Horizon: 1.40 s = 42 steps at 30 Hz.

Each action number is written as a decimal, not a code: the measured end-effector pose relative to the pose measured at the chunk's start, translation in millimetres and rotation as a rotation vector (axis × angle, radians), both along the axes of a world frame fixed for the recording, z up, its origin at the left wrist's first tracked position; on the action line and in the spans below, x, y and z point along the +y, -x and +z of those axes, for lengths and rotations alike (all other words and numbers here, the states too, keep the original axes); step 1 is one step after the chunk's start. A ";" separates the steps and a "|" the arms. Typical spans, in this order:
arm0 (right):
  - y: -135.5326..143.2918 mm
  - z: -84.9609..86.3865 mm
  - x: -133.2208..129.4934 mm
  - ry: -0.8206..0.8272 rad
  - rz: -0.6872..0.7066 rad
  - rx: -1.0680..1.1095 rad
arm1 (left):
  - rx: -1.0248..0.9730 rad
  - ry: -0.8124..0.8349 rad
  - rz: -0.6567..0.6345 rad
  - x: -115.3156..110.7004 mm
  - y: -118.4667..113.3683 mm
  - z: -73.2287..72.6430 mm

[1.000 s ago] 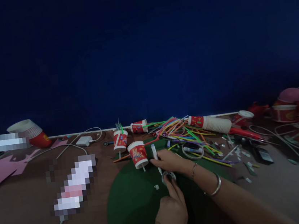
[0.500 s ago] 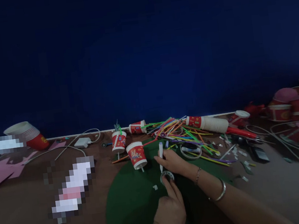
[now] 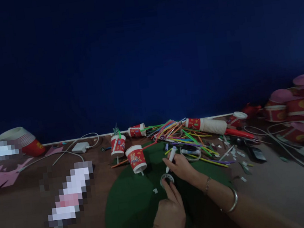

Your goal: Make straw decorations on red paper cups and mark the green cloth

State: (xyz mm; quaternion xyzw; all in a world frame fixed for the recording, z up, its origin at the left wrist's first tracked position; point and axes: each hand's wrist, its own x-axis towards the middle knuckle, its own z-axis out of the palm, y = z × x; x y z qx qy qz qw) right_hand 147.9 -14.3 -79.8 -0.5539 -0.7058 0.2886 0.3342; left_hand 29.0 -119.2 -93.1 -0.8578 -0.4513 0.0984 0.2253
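A white marker pen (image 3: 171,159) with a pale purple end is gripped by my right hand (image 3: 183,167). The pen slants, its lower tip just above the far rim of a small grey ring (image 3: 163,182) with dark spots. My left hand (image 3: 171,209) presses this ring onto a green round mat (image 3: 130,209) with two fingers stretched out together, the others curled. Those fingertips hide part of the ring. Behind my hands, a red paper cup (image 3: 136,159) with a straw stub through it lies tilted. A purple pen cap (image 3: 167,147) lies beyond my right hand.
Coloured straws (image 3: 170,131) spread across the back, beside a row of nested paper cups (image 3: 211,125). White paper scraps (image 3: 240,153) and a red-handled tool (image 3: 243,133) lie right. More red cups (image 3: 302,108) stand far right. A cabled white adapter (image 3: 80,148) sits left.
My right hand has tilted the marker pen from upright to a slant, its tip shifting towards the ring's right side. The whole view has drifted slightly. My left hand still presses the ring.
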 end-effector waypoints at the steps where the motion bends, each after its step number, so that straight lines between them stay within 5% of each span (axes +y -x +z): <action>1: -1.2 -1.3 -2.5 0.005 -0.014 0.015 | -0.001 -0.008 0.006 0.0 0.0 -0.3; 23: -17.3 -11.8 -50.3 -0.039 -0.190 0.059 | 0.002 0.001 0.009 1.6 0.8 -2.1; 37: -16.0 -15.7 -72.0 -0.019 -0.187 0.046 | 0.030 0.004 -0.014 2.9 0.5 1.6; 42: -21.3 -10.8 -72.9 0.087 -0.100 0.254 | -0.002 0.007 -0.020 4.5 0.4 2.3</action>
